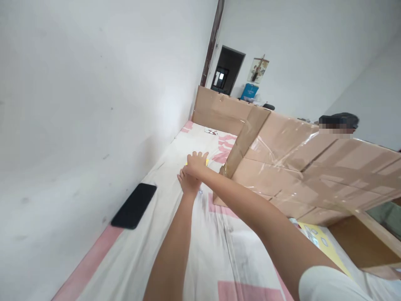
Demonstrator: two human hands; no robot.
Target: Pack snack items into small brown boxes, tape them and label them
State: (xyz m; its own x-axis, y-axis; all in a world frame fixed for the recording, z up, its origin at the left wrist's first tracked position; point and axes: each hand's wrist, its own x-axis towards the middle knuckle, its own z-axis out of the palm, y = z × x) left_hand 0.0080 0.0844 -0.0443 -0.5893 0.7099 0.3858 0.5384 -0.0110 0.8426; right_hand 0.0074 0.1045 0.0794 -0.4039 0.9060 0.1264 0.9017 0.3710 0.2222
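Both my arms reach forward over a table covered in a white and pink sheet (200, 251). My right hand (196, 162) lies with its fingers curled down on a small yellow thing (206, 162), of which only an edge shows. My left hand (189, 183) rests just behind and partly under the right hand, pressed on the sheet; its fingers are mostly hidden.
A black phone (134, 205) lies flat by the white wall at the left. Taped cardboard panels (282, 154) stand as a divider along the right and far end. Yellow printed paper (319, 239) lies at the right. Someone's dark hair (340, 119) shows behind the cardboard.
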